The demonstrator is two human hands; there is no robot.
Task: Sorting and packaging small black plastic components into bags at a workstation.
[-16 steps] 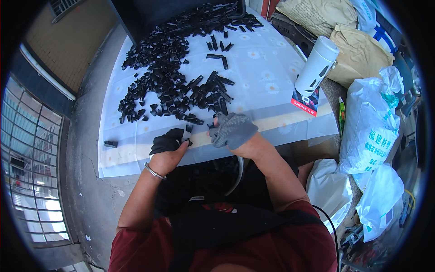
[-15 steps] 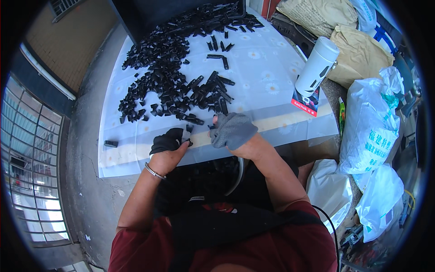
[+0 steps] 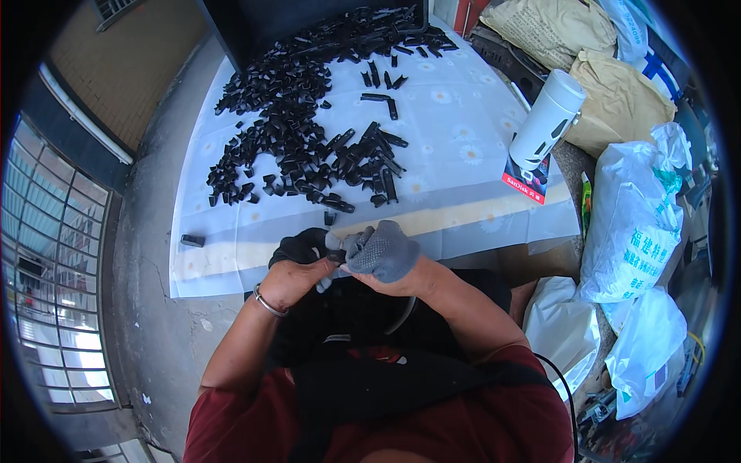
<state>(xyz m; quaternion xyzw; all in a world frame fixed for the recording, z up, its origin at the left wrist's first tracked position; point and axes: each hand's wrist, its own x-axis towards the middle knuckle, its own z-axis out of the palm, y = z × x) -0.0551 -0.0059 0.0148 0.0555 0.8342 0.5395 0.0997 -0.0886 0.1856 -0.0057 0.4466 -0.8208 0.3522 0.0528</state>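
Head-worn fisheye, looking down past chest [image 3: 370,397]; left hand [image 3: 297,258], right hand [image 3: 384,251] near, tablecloth [image 3: 463,185] beyond.

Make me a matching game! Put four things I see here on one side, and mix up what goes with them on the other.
Things:
1. right hand
2. silver bracelet
3. white bottle
4. small black parts

Matches:
A. standing toward the right side of the tablecloth
B. spread out in a big heap
C. in a grey glove
D. around the left wrist

Right pairs: 1-C, 2-D, 3-A, 4-B
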